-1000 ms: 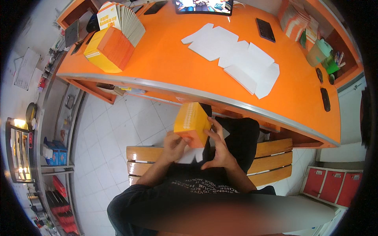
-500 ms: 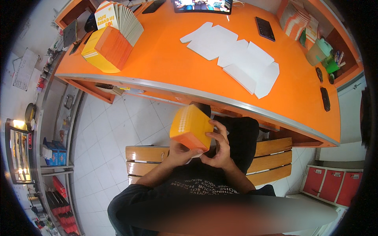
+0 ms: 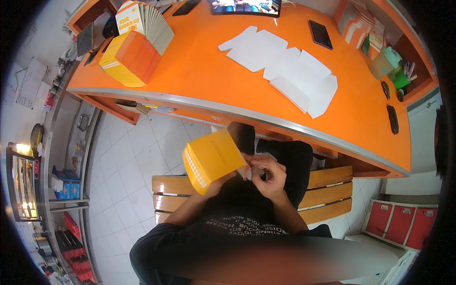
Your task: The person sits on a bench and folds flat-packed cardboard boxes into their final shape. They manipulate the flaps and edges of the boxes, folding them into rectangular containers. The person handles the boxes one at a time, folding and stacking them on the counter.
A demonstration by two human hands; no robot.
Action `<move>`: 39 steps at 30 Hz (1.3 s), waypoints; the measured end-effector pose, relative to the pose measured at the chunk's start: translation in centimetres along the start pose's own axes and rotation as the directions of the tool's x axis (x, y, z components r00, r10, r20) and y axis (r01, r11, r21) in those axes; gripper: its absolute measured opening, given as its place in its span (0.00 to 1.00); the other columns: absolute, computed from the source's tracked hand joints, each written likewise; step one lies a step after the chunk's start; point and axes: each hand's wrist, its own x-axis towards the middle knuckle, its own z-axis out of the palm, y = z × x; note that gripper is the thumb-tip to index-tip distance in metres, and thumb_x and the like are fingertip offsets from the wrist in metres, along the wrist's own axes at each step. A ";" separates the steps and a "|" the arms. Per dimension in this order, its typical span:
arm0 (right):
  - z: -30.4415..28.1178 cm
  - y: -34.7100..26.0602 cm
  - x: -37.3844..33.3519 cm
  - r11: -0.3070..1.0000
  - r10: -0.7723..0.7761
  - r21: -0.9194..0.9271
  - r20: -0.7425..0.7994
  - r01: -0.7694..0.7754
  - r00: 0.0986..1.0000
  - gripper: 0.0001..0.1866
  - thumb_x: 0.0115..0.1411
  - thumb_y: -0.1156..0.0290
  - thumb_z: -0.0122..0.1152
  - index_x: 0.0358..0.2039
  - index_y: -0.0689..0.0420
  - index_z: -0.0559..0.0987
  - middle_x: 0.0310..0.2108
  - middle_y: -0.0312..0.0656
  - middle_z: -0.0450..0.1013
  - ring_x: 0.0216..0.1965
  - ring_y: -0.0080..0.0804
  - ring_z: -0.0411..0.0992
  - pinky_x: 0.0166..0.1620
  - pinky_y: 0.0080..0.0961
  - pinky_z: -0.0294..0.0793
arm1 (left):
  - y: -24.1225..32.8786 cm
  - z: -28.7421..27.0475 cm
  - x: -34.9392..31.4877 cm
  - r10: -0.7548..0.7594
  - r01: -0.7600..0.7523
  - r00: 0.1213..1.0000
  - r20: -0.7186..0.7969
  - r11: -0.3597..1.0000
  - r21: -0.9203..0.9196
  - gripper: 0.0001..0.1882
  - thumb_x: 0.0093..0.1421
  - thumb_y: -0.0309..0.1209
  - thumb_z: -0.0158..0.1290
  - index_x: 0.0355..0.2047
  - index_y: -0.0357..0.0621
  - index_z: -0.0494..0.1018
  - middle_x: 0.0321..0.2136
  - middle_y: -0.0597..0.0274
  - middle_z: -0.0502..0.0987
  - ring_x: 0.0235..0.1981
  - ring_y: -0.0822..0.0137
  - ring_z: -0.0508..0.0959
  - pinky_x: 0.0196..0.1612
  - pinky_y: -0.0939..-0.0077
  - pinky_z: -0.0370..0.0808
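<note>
A yellow and orange cardboard box (image 3: 214, 156) is held tilted above my lap, a yellow face turned up and a white checked band along its left edge. My left hand (image 3: 219, 186) grips it from below, with most of the fingers hidden behind the box. At the box's right end, my right hand (image 3: 270, 176) is closed, thumb and fingers pinching a small pale flap. On the orange table (image 3: 194, 61) beyond lie unfolded white carton blanks (image 3: 304, 76). A second yellow and orange box (image 3: 130, 57) stands at the table's left, beside a fanned stack of cartons (image 3: 159, 33).
A phone (image 3: 320, 34) and a screen (image 3: 244, 6) are toward the back of the table. Green containers (image 3: 385, 62) and dark small objects (image 3: 392, 119) sit at its right. A slatted wooden bench (image 3: 327, 194) is under me. Shelves (image 3: 71, 204) line the left wall.
The box has moved left and turned, so its yellow face now shows where orange showed before. My right hand has shifted from the box's side to the flap at its right end.
</note>
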 end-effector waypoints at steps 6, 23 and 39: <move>1.2 -1.5 1.7 0.965 -0.228 -0.153 -0.078 0.214 0.971 0.24 0.45 0.77 0.77 0.43 0.66 0.79 0.44 0.53 0.78 0.54 0.49 0.75 0.59 0.44 0.73 | -0.2 1.6 -1.5 -0.051 0.050 0.999 -0.017 0.996 -0.070 0.20 0.62 0.26 0.57 0.55 0.39 0.71 0.51 0.59 0.76 0.53 0.65 0.74 0.56 0.66 0.71; 0.2 -1.3 1.0 0.898 -0.354 -0.300 -0.060 0.322 0.933 0.10 0.51 0.80 0.72 0.33 0.68 0.81 0.44 0.55 0.77 0.55 0.53 0.74 0.56 0.43 0.77 | 1.0 2.5 0.0 -0.087 0.069 0.972 -0.219 0.994 -0.090 0.18 0.63 0.27 0.58 0.53 0.40 0.75 0.49 0.60 0.79 0.48 0.69 0.79 0.52 0.73 0.74; 0.3 -2.4 1.7 0.883 -0.398 -0.281 -0.023 0.376 0.917 0.06 0.49 0.83 0.70 0.29 0.69 0.82 0.42 0.53 0.77 0.50 0.56 0.77 0.51 0.41 0.81 | 0.1 0.6 1.8 0.251 -0.248 0.967 -0.034 0.965 0.082 0.17 0.53 0.19 0.64 0.44 0.34 0.78 0.43 0.57 0.82 0.47 0.67 0.79 0.51 0.72 0.73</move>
